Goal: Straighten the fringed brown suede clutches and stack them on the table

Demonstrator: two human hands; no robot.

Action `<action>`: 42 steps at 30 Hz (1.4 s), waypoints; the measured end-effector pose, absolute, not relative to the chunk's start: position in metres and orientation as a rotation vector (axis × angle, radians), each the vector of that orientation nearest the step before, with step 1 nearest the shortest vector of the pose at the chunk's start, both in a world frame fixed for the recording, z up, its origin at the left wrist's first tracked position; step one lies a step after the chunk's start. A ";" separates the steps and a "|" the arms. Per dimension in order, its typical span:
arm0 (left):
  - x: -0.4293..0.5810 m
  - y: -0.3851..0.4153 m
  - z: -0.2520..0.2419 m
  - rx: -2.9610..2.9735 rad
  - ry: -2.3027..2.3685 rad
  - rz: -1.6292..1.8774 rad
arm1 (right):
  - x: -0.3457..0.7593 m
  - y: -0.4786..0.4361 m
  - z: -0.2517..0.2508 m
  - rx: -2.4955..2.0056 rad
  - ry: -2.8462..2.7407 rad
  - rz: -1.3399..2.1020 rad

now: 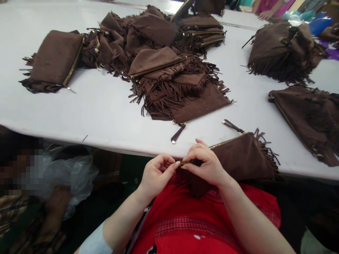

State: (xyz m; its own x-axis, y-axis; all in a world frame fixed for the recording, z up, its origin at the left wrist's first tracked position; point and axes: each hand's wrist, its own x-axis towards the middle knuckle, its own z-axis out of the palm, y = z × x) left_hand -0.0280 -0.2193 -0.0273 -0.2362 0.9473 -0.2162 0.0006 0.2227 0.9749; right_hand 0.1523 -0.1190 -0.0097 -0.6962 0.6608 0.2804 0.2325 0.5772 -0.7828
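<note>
My left hand (156, 173) and my right hand (205, 163) meet just below the table's front edge, over my red apron. Both pinch the brass zipper end (182, 162) of a brown suede fringed bag (242, 158). That bag lies half on the white table (100, 113) and half hanging over its edge toward my lap. Its zipper runs up to the right, with a dark pull tab (231, 125) resting on the table. The fingers of both hands are curled tight around the zipper end.
A heap of several matching brown fringed bags (161, 56) covers the table's middle and back. One bag (54, 61) lies apart at the left, others at the right (280, 49) (307, 120). Another person's hand (265, 14) rests at the far edge. Plastic wrap (69, 176) lies under the table at left.
</note>
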 end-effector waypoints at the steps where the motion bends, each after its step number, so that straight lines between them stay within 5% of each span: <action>1: -0.029 -0.219 -0.027 0.943 1.501 1.185 | 0.152 -0.119 -0.010 -0.704 -2.244 0.997; 42: -0.041 -0.204 -0.027 0.843 1.426 1.129 | 0.146 -0.123 -0.019 -0.741 -2.201 0.938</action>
State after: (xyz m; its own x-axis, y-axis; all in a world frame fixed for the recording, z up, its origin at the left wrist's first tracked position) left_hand -0.0406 -0.2037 -0.0273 -0.1690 0.9359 -0.3090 -0.0863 0.2982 0.9506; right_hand 0.1462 -0.1228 -0.0190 -0.6464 0.6916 0.3224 0.2464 0.5890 -0.7696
